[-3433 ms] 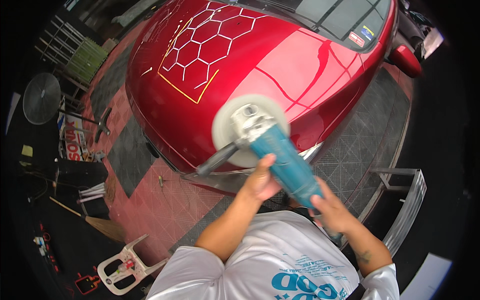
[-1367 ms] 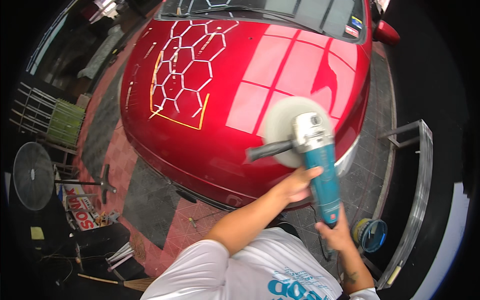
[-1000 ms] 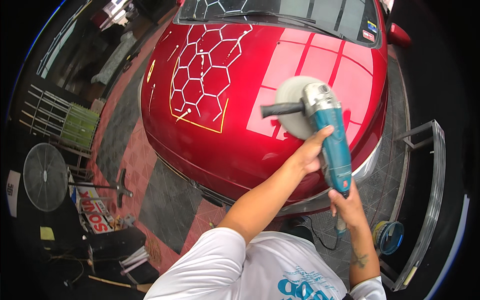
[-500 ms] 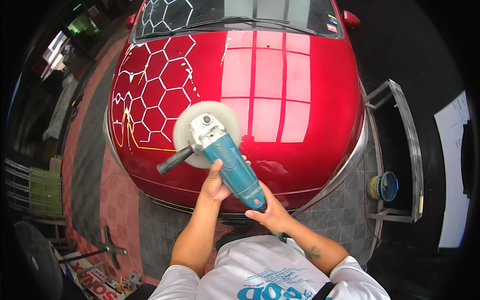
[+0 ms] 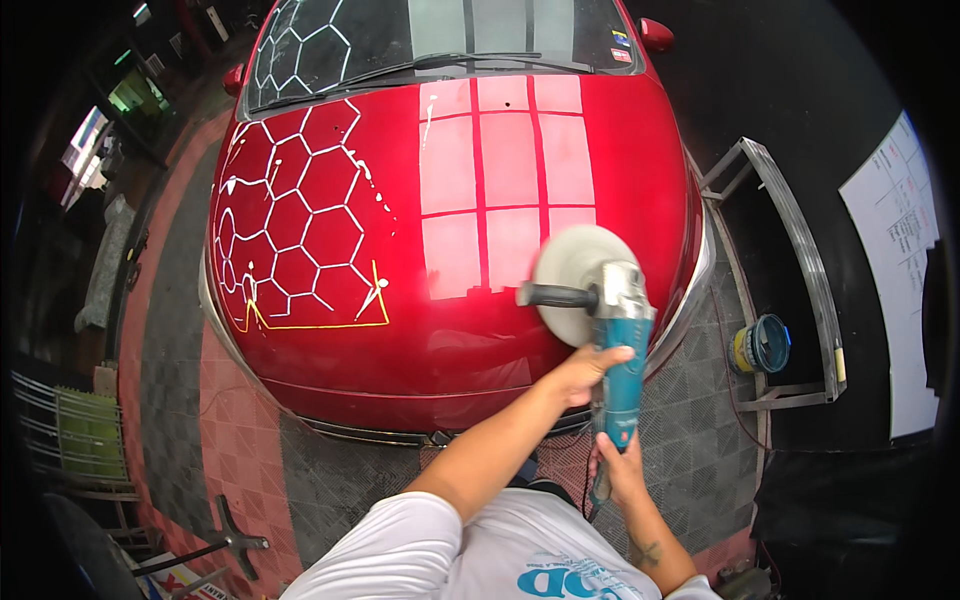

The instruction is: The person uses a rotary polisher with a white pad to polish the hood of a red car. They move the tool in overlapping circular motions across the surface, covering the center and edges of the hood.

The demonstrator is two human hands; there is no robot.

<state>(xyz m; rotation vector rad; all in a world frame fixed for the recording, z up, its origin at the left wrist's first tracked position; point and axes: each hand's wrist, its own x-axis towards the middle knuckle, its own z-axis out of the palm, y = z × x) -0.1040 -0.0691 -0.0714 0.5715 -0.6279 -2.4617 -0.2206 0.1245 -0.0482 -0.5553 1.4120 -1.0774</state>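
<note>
- The polisher (image 5: pixel 622 375) stands over the front of the red bonnet (image 5: pixel 390 365), toward five o'clock; its side handle (image 5: pixel 558 296) points to nine, and nothing grips that handle.
- The left hand (image 5: pixel 588 374) has its fingers wrapped around the polisher's body, thumb on top; the right hand (image 5: pixel 621 468) has its fingers curled about the rear end.
- Whether the pale round pad (image 5: pixel 556 312) meets the paint across its whole face cannot be told; it would probably work best laid flat, with light, even pressure and slow overlapping passes.
- The left hand probably does most to steady the pad, the right to steer.
- Bare paint gives the most room toward nine o'clock; the windscreen (image 5: pixel 385 45) bounds it at eleven.
- The bonnet's curved edges lie near at three and six, so tilting there could bite.
- Past the edge, a metal frame (image 5: pixel 805 250) stands at three and a bucket (image 5: pixel 745 352) at four, both clear of the pad.
</note>
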